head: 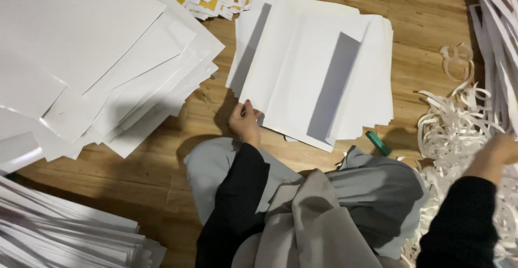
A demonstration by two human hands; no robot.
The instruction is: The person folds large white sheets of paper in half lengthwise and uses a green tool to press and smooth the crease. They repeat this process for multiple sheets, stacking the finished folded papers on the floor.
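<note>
right hand (499,155): blurred, partly cut by the picture's right edge; its grip cannot be told.
left hand (245,122): fingertips tucked under the near corner of the folded white sheets (313,74); how far they reach is hidden.
green object (378,143): between the hands, half under the sheets, perhaps a marker.
paper strips (458,128): run off frame beyond the right hand.
large sheet stack (97,63): left of the left hand, cropped at top and left.

Five heaps of white sheets (318,68), one tangle of paper strips (458,133) and one green tool (378,143) are counted.
</note>
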